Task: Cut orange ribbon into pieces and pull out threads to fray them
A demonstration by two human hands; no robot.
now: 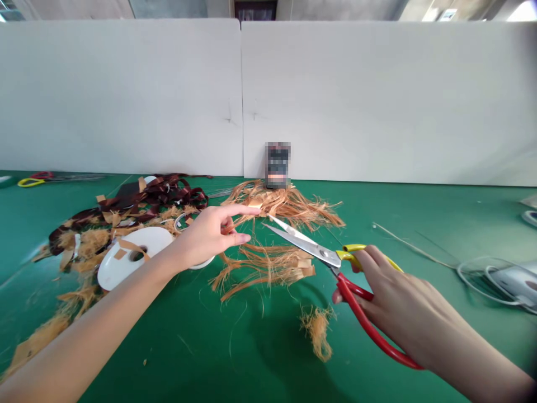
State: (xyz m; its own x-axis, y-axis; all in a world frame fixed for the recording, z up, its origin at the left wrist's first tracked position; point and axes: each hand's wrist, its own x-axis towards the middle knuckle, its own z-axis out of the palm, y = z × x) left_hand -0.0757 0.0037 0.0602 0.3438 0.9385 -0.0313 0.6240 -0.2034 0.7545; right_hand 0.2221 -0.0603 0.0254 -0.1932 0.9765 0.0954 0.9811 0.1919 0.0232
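From the head view, the right hand (403, 296) closes on the red-handled scissors (306, 246), blades parted at the frayed tan ribbon (285, 204); the open left hand (210, 235) steadies that ribbon above the green mat (235, 347).

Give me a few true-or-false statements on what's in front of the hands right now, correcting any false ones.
The right hand holds scissors with red and yellow handles. True.
The scissor blades are shut. False: they stand open.
The left hand grips the white spool. False: its fingers reach toward the tan fibers, away from the spool.
A second pair of scissors lies at the far left. True.
Dark ribbon lies tangled beyond the spool. True.
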